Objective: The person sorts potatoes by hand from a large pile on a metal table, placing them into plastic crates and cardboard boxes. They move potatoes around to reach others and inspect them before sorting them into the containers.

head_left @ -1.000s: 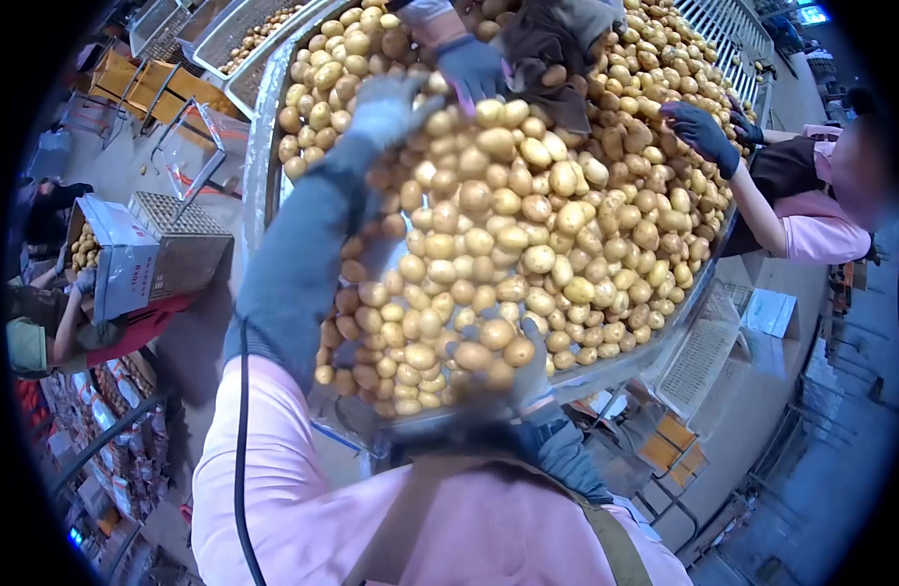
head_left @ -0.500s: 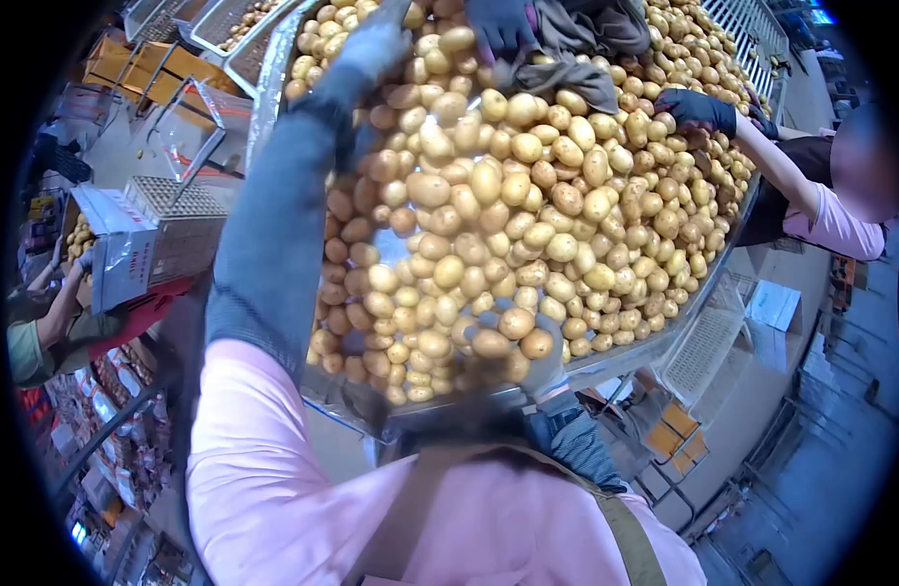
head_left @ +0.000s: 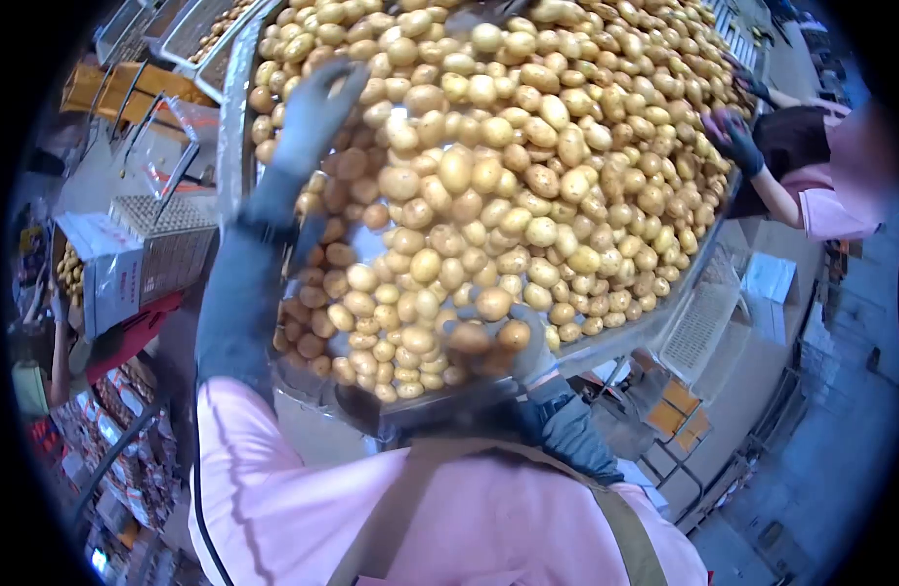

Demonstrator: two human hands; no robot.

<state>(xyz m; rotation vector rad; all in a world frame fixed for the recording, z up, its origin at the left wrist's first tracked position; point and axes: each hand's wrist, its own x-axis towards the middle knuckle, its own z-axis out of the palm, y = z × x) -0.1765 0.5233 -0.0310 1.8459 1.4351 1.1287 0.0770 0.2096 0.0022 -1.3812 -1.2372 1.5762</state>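
Many yellow-brown potatoes (head_left: 541, 231) cover a large metal-edged table (head_left: 606, 342). My left hand (head_left: 322, 109), in a grey glove, hovers over the far left part of the pile, thumb and fingers apart, with nothing visible between them. Near the table's front edge, my right hand (head_left: 533, 350), also gloved, is curled around several potatoes (head_left: 493, 304); part of its fingers is hidden beneath them. A bare, shiny patch of tabletop (head_left: 369, 240) shows among the potatoes between my hands.
At the right edge of the table is a co-worker's dark-gloved hand (head_left: 732, 142). A white crate (head_left: 701, 327) stands below the right side. On the left are a carton (head_left: 107, 259), a perforated crate (head_left: 176, 234) and another person's arm (head_left: 59, 361). Dark cloth (head_left: 483, 14) lies at the top.
My left hand has come back toward me from the top. The other person's gloved hand at the top has left view, and the co-worker's hand at right has drawn off the pile.
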